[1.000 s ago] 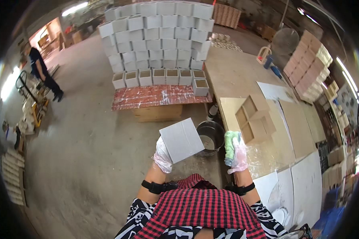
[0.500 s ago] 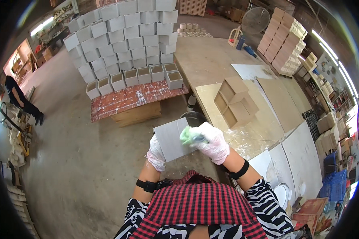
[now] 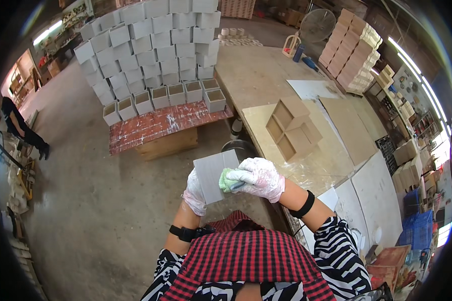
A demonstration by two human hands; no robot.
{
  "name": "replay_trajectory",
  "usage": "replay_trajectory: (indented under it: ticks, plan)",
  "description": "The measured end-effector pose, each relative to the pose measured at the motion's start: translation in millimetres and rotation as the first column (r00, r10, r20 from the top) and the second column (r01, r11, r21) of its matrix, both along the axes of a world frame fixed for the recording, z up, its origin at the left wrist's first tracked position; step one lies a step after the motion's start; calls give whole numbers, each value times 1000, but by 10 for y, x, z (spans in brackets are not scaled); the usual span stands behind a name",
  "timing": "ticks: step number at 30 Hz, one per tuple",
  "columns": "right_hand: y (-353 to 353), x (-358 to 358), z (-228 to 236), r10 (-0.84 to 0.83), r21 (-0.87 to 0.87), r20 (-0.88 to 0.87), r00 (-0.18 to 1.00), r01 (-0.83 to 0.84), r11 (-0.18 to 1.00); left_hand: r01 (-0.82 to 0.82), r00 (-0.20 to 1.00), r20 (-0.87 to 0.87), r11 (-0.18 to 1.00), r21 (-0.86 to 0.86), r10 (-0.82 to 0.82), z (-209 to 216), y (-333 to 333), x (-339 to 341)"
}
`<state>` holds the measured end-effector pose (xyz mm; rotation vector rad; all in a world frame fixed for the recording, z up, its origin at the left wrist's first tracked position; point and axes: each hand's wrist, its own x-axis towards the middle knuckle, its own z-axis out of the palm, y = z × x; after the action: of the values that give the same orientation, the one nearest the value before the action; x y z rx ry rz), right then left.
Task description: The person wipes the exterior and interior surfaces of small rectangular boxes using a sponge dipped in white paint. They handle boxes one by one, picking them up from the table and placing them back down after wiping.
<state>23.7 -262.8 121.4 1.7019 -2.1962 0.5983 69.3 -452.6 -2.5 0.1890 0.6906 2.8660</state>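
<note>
- I see the left hand [image 3: 194, 193], gloved in white, closed around the lower left edge of a pale grey square box [image 3: 216, 174], holding it up in front of the chest with one flat face turned toward the camera
- I see the right hand [image 3: 258, 176], also gloved, closed on a green sponge [image 3: 227, 180] and pressing it against the right part of that grey face
- The box sits in the air between the two hands, above the concrete floor [image 3: 95, 210], just left of the long surface [image 3: 266, 75] at my right
- A dark round bucket [image 3: 238, 147] stands on the floor just beyond the box, beside the surface edge
- A cluster of bare wooden boxes [image 3: 291, 129] lies on a sheet on the surface
- Grey boxes [image 3: 150, 45] are stacked in rows on a red-topped platform [image 3: 160, 125] further ahead
- Another person [image 3: 20, 125] in dark clothing stands well apart at the far left
</note>
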Motion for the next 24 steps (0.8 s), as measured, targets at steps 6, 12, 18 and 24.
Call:
replay_trajectory:
  ticks: [6,12,18,24]
  plan:
    - [-141,-346,53,-217,59,-65,974,221,974,161,986,-14,952,262,-164,159,32,-33]
    - [-218,-521,237,-441,-169,220,870,479,861,290,910,-393,878,381,-130,-121,68,-188]
    - [-112,-122,275,-60,6,5,998,60,998,227,954,-260,932,282,-153,150,34,-141]
    - [-144,-434,147,-294,178,32,955,284,942,309,950,-132,908,283,-282,101,103,-156]
